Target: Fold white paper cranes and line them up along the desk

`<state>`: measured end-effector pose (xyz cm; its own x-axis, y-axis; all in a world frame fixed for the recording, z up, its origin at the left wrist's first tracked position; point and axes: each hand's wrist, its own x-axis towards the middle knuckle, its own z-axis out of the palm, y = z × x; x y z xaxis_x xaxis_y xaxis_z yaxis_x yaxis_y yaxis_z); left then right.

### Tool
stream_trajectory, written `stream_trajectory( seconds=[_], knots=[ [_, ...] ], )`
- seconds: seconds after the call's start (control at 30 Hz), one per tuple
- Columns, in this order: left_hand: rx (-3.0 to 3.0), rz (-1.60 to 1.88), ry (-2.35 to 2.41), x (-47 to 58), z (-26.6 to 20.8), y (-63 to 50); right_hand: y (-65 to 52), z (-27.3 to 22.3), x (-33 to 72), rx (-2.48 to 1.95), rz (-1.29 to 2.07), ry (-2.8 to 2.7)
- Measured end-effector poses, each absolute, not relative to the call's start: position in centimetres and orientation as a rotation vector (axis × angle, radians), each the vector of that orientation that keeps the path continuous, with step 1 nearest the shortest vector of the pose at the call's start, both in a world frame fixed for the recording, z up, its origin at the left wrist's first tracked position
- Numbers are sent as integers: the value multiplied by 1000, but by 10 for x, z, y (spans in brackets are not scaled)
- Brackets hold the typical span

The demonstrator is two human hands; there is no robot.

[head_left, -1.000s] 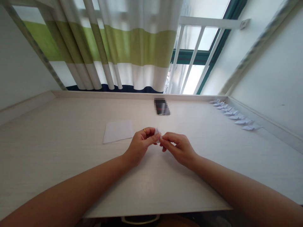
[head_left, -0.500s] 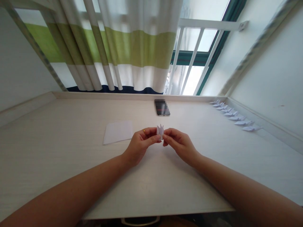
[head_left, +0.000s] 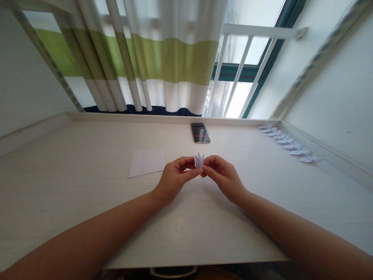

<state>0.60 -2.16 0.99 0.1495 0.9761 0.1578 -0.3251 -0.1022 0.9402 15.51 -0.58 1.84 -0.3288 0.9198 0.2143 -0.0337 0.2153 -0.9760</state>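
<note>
A small folded white paper piece (head_left: 199,160), with several pointed flaps fanned upward, is held above the table between my two hands. My left hand (head_left: 176,177), with a gold ring on one finger, pinches its lower left part between thumb and fingers. From the right, my right hand (head_left: 223,175) is closed in a pinch at the paper's lower right edge. The fingertips of both hands nearly meet and cover the bottom of the paper. To the left of my left hand lies a stack of white paper sheets (head_left: 146,162).
A dark phone (head_left: 201,134), partly pixelated, lies behind my hands on the white table (head_left: 186,229). Several white paper cranes (head_left: 295,147) stand in a row along the right raised edge. A striped curtain (head_left: 175,58) and white window bars (head_left: 240,70) rise behind the table.
The paper's flaps are spread wider in a fan. My left thumb has slid right along its base, and my right fingers have shifted slightly. The view has moved a little.
</note>
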Motion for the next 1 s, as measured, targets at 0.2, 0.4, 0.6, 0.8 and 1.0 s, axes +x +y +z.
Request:
stream_trajectory(
  seconds=[0.2, 0.4, 0.6, 0.8, 1.0],
  knots=[
    [1172, 1296, 790, 5, 9, -21, -7, 22, 156, -871, 1230, -1634],
    [1186, 1257, 778, 4, 11, -21, -8, 20, 157, -967, 907, -1820],
    [1185, 1265, 792, 5, 11, -21, -14, 21, 158, -1018, 549, -1974],
    [1169, 1271, 780, 5, 10, -21, -15, 23, 161, -804, 331, -2068],
    [1148, 1309, 806, 5, 10, -20, -13, 23, 162, -817, 413, -2068]
  ],
)
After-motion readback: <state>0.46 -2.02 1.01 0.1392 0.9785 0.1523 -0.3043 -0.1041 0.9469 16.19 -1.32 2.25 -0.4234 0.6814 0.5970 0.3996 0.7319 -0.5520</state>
